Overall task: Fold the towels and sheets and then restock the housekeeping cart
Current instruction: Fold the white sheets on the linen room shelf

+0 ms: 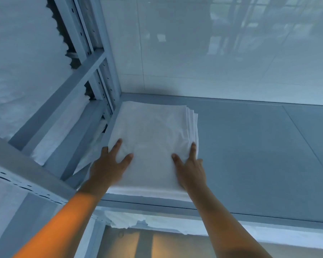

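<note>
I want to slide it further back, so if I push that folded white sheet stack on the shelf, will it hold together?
Probably floppy: the folded sheet stack wrinkles near the right hand. Its staggered right-edge layers may shift apart. The smooth grey shelf should let it slide.

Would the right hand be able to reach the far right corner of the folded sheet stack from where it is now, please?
Probably yes. The right hand rests flat on the folded sheet stack near its right edge, and nothing lies between it and that far corner; the grey shelf beside it is bare there.
</note>
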Demonstrator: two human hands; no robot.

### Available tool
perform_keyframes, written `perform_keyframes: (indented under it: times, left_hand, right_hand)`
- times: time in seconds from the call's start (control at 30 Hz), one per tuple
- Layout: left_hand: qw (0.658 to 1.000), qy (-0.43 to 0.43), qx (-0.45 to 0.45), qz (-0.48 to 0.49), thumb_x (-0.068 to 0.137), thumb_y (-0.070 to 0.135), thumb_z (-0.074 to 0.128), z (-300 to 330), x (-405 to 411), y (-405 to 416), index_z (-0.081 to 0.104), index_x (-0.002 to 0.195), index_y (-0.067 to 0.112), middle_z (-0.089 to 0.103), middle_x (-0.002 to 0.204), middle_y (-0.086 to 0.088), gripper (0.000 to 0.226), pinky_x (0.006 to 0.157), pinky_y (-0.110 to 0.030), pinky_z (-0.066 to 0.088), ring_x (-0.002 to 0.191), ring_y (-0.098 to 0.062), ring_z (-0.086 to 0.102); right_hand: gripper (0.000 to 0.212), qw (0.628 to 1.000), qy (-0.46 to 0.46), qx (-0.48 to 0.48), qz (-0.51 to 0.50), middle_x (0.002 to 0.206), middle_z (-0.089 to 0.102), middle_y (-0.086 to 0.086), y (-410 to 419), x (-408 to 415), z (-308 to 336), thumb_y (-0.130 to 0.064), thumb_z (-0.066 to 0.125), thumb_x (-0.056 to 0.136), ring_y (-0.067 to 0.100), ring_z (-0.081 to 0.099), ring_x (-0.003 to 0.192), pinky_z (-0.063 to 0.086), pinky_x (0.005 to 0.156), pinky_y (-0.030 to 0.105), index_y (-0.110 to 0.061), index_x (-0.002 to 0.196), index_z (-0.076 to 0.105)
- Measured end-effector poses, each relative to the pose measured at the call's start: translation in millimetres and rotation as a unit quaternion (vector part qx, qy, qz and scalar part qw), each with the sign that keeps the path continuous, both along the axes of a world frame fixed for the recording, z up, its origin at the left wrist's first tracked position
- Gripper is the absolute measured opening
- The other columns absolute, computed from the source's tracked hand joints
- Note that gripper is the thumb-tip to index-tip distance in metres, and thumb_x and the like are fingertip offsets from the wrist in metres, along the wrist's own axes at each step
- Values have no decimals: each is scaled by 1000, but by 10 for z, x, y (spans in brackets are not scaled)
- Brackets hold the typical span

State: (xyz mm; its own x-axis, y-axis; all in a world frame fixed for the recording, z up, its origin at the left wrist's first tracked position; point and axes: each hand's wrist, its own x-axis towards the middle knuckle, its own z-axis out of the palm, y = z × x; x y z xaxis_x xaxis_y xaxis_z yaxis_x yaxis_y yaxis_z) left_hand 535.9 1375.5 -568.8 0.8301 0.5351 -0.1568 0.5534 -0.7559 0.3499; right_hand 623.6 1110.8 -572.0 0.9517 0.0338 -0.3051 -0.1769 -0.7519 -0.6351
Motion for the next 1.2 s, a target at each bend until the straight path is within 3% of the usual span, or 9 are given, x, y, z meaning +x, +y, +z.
perform_keyframes:
  times: [0.3, 0.83, 1.2]
  left_hand:
    - [999, -12, -7, -36, 88, 85, 30, 41, 43, -1563, 7, 157, 52, 32, 148, -3, 80, 86, -42, 52, 109, -36, 64]
    - [997, -19, -49, -63, 88, 82, 29, 52, 261, -4069, 0, 156, 54, 25, 160, -7, 79, 90, -46, 53, 112, -40, 63]
    - [998, -12, -45, -45, 93, 73, 39, 173, 223, -4484, 3, 154, 59, 27, 156, -10, 72, 92, -52, 51, 113, -45, 61]
  right_hand:
    - [89, 999, -8, -23, -40, 131, 48, 18, -1538, -72, 25, -77, 45, 90, 43, 58, 114, 46, 96, 48, -52, 157, -8]
    - [86, 995, -6, -31, -89, 131, 51, 15, -4057, 5, 44, -77, 50, 88, 40, 58, 113, 43, 84, 44, -59, 153, -4]
    - [89, 995, 3, -14, -95, 130, 47, 14, -4399, -59, 88, -76, 51, 88, 43, 57, 114, 47, 91, 52, -54, 156, -3]
